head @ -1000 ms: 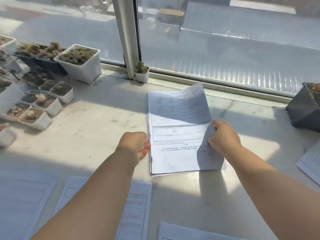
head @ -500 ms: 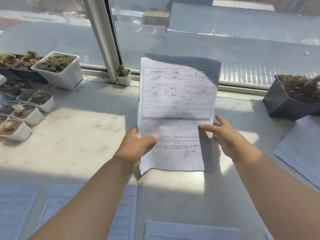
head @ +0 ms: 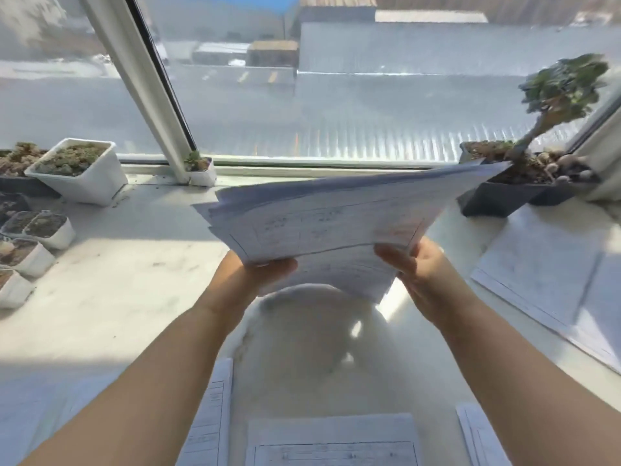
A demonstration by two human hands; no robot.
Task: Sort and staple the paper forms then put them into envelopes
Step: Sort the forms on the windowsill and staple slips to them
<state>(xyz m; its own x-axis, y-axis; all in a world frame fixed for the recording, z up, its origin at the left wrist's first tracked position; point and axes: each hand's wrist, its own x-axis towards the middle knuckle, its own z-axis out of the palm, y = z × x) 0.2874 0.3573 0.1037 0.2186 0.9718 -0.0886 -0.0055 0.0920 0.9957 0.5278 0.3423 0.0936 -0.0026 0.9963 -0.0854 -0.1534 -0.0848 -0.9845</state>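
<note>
Presently, grip: left hand and right hand each pinch the form stack.
Technique: judged, square edges beyond both grips.

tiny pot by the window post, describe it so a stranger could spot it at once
Follow the slanted white window post down to the sill. The tiny pot sits at its foot, white, holding one small green plant. It is far smaller than the big white pot to its left.
</note>
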